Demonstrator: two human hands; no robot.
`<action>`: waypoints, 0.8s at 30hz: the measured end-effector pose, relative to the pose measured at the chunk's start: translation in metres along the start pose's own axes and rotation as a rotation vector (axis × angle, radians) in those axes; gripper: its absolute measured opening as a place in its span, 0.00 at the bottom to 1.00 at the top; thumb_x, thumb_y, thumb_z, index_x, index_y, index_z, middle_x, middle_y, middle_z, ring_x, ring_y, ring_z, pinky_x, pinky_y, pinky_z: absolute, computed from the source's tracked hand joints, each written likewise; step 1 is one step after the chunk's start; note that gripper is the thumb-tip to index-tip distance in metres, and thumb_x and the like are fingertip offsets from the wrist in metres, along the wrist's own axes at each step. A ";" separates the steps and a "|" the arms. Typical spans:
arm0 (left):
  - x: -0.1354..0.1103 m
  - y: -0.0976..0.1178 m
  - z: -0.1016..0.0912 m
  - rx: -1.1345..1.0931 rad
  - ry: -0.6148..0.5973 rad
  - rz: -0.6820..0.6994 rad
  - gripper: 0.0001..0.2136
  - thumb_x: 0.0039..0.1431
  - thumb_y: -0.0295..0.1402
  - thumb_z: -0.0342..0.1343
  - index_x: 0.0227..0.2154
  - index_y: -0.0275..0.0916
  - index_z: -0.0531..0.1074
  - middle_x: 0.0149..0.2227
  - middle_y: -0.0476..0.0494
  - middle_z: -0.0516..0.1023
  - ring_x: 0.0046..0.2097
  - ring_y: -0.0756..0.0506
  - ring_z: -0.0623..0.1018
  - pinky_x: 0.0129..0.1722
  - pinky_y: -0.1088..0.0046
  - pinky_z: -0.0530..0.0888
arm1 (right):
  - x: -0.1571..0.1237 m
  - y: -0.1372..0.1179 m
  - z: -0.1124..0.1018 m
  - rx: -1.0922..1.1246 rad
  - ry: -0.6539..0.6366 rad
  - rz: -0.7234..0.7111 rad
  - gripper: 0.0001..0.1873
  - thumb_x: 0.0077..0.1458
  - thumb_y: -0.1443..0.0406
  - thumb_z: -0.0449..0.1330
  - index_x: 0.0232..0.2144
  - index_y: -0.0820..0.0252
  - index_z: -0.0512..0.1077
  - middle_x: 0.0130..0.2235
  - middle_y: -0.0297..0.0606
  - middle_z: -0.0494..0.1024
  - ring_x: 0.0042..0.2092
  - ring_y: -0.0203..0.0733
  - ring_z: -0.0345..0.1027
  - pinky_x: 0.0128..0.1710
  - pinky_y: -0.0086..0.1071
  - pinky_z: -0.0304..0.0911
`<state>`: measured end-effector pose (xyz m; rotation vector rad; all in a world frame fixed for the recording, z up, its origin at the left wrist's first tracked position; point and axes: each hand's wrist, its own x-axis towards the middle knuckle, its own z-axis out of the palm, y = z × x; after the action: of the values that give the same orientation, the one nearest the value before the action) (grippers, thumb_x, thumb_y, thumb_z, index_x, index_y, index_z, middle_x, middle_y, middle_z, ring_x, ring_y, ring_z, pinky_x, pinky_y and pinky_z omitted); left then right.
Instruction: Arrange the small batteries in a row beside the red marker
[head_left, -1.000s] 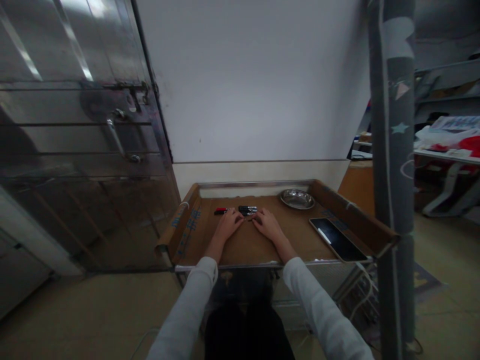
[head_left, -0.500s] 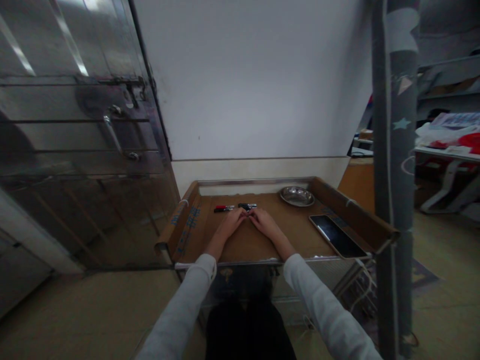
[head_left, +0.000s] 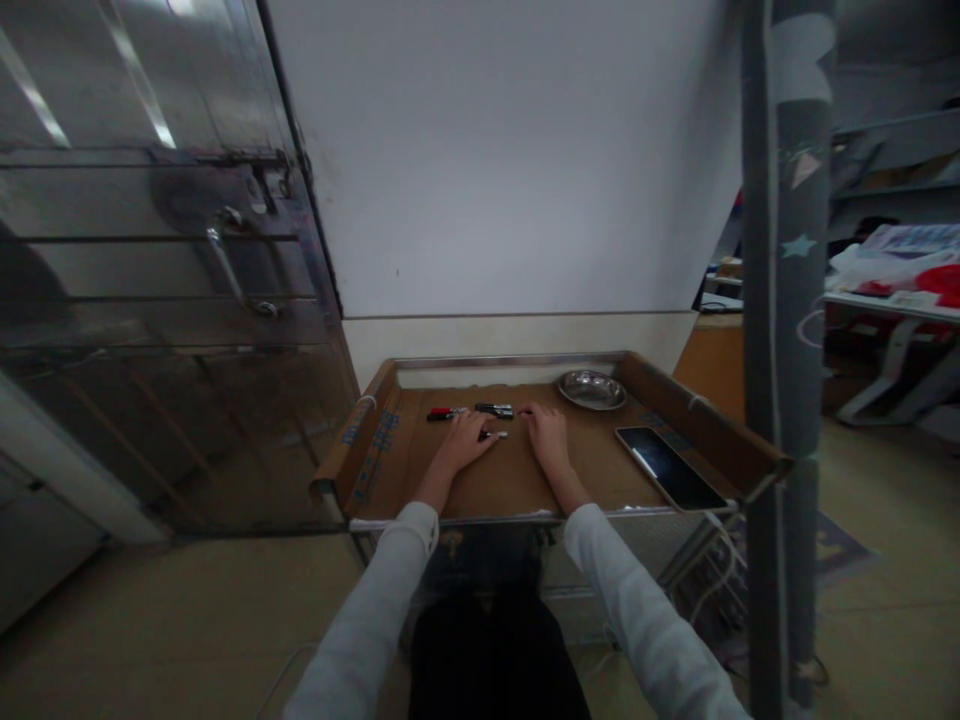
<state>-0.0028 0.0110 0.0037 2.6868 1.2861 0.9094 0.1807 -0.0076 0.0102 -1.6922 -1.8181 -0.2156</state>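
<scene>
One pen (head_left: 493,435) in the left hand (head_left: 465,440)

The left fingers are clamped on the pen, its pale end pointing toward the right hand (head_left: 549,435). Whether the right fingertips pinch something small, I cannot tell. Dark pens (head_left: 493,409) and a red pen (head_left: 442,411) lie just beyond on cardboard (head_left: 510,492); a metal bowl (head_left: 592,392) and phone (head_left: 671,469) lie rightward.

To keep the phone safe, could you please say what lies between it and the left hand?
The head view shows a pen at the left hand, the right hand, then bare cardboard.
</scene>
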 end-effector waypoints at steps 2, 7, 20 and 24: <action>0.000 0.000 0.001 -0.002 -0.020 0.013 0.11 0.57 0.39 0.51 0.38 0.38 0.70 0.38 0.44 0.73 0.44 0.44 0.69 0.51 0.62 0.61 | -0.002 -0.001 -0.001 -0.056 -0.046 0.054 0.11 0.59 0.65 0.49 0.38 0.57 0.71 0.38 0.41 0.76 0.39 0.42 0.64 0.39 0.33 0.49; 0.002 -0.007 0.006 -0.097 0.044 -0.018 0.09 0.59 0.36 0.49 0.36 0.37 0.70 0.38 0.44 0.71 0.43 0.46 0.70 0.47 0.66 0.65 | -0.005 -0.006 -0.002 -0.110 -0.053 0.044 0.11 0.59 0.63 0.49 0.39 0.54 0.70 0.38 0.40 0.77 0.40 0.44 0.63 0.40 0.34 0.47; 0.002 -0.006 0.001 -0.136 0.173 0.011 0.06 0.60 0.32 0.47 0.37 0.37 0.66 0.38 0.45 0.68 0.40 0.48 0.70 0.42 0.72 0.67 | -0.009 -0.024 0.008 0.200 -0.120 -0.434 0.29 0.56 0.65 0.45 0.60 0.65 0.47 0.58 0.50 0.60 0.55 0.45 0.57 0.49 0.38 0.54; -0.002 -0.004 -0.009 0.131 0.227 -0.210 0.06 0.59 0.32 0.49 0.38 0.38 0.67 0.39 0.43 0.70 0.43 0.44 0.69 0.44 0.66 0.65 | -0.004 -0.019 0.008 0.144 -0.068 -0.303 0.26 0.56 0.68 0.43 0.58 0.65 0.52 0.54 0.48 0.66 0.51 0.45 0.60 0.49 0.38 0.54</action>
<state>-0.0115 0.0104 0.0095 2.5320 1.6909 1.1654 0.1603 -0.0104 0.0075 -1.3376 -2.0845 -0.1509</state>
